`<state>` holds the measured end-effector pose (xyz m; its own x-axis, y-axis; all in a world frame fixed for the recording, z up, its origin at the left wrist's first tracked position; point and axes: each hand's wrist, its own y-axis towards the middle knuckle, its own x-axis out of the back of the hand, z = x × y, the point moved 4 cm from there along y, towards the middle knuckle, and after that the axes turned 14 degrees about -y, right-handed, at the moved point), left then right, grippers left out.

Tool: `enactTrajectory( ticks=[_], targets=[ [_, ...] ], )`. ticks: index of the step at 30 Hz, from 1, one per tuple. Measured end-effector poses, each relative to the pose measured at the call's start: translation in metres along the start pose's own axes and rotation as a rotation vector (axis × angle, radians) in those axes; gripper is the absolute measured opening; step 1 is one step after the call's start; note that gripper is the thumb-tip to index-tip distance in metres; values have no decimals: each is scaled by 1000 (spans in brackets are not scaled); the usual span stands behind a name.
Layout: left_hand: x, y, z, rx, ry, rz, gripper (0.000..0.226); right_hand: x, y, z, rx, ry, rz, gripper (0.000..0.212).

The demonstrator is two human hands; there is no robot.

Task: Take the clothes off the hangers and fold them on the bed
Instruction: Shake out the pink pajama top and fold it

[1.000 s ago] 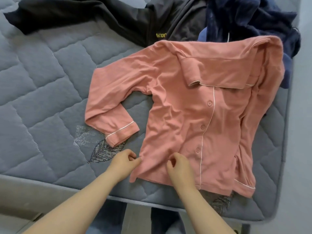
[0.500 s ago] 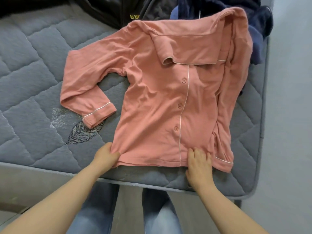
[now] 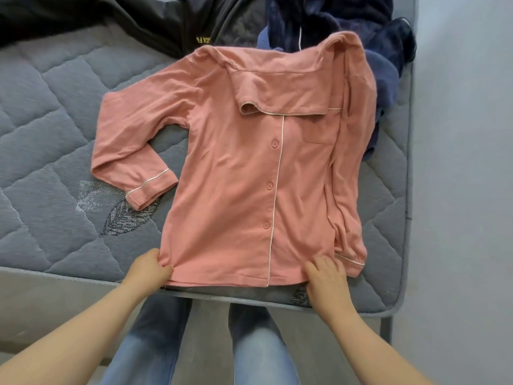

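A pink shirt (image 3: 244, 176) lies front up on the grey quilted bed (image 3: 55, 129), filling the middle of the frame, with its hem along the bed's near edge and its collar toward the top. It is buttoned, three buttons showing beside a white piped placket, and a chest pocket sits right of the placket. The sleeve on the left of the frame is bent at the elbow, its piped cuff lying on the bed just beside the shirt's body. The sleeve on the right is laid down along the shirt's right edge, its cuff ending at the lower right corner. The left hand (image 3: 148, 269), at lower centre-left, pinches the hem's left corner, its fingers curled tight on a small bunch of cloth. The right hand (image 3: 327, 279), at lower centre-right, rests on the hem near the right corner, touching the folded sleeve's cuff; its fingers (image 3: 323, 262) lie nearly straight and a little apart on top of the cloth. A black garment (image 3: 111, 20) with yellow lettering lies across the upper left of the frame, and a navy garment (image 3: 347, 26) is heaped at the upper right, partly under the shirt's shoulder. The person's jeans (image 3: 249, 357) show below the bed edge.
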<state>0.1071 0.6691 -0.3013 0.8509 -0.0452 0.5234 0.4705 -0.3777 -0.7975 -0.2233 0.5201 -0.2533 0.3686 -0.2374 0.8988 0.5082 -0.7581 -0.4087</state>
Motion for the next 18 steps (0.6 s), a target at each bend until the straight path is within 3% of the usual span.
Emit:
enactTrajectory(
  ticks=[4,6,10,14,16,18],
  targets=[
    [7,-3,-16,-111,38,-206,40,-12,3,-3,-264,177,60,66],
    [8,-7,-35,-243,62,-296,39,-13,4,-1,-351,303,97,72],
    [-16,-11,-81,-481,58,-36,25,-6,8,-7,-419,374,-3,68],
    [-45,-16,-129,-618,16,116,22,-5,21,-43,-678,566,-35,62],
    [-59,-15,-157,-666,4,159,25,-12,33,-66,-765,690,50,67],
    [-72,-12,-182,-699,42,209,35,-20,46,-82,-802,804,171,52]
  ],
)
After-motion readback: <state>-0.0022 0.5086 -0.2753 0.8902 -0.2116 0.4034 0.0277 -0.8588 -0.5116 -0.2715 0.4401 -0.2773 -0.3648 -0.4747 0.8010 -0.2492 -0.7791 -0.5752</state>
